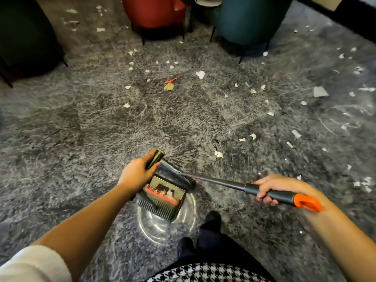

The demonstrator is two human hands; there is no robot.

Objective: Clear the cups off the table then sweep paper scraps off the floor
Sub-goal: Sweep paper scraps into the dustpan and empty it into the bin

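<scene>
Left hand (138,173) grips the dark plastic dustpan (164,192), right hand (270,190) clasps the grey orange-tipped broom (223,182); white paper scraps (200,74) beyond the dustpan lie unswept.

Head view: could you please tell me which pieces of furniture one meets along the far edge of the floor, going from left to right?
dark green chair → red chair → small black-legged table → teal chair
</scene>
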